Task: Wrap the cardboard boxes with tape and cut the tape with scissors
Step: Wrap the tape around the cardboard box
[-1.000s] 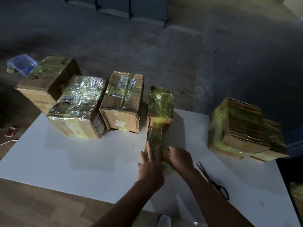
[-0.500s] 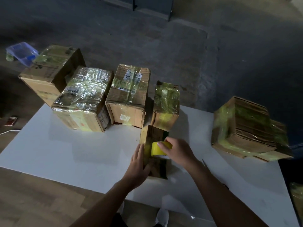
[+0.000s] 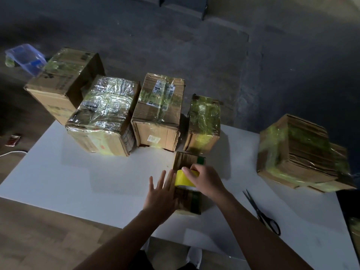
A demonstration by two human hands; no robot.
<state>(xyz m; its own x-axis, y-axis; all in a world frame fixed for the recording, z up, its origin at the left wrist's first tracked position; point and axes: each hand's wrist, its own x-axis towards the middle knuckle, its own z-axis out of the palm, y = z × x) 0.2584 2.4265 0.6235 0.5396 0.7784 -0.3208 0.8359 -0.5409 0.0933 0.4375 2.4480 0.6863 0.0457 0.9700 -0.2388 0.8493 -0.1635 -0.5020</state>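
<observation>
Small box (image 3: pixel 186 200) sits near-centre on the white tabletop (image 3: pixel 78 182), long axis running near to far. Right hand (image 3: pixel 207 181) grips the yellow tape roll (image 3: pixel 183 178), fingers curled over it, roll resting on the box top. Left hand (image 3: pixel 160 194) lies flat against the box's left side, fingers straight and spread, holding nothing. Scissors (image 3: pixel 261 211) lie on the tabletop right of the right forearm, handles nearest, untouched. Four taped boxes (image 3: pixel 157 114) stand in a row at the far edge, with a taped cardboard stack (image 3: pixel 296 152) far right. Blue plastic container (image 3: pixel 25 59) far left, off the tabletop.
</observation>
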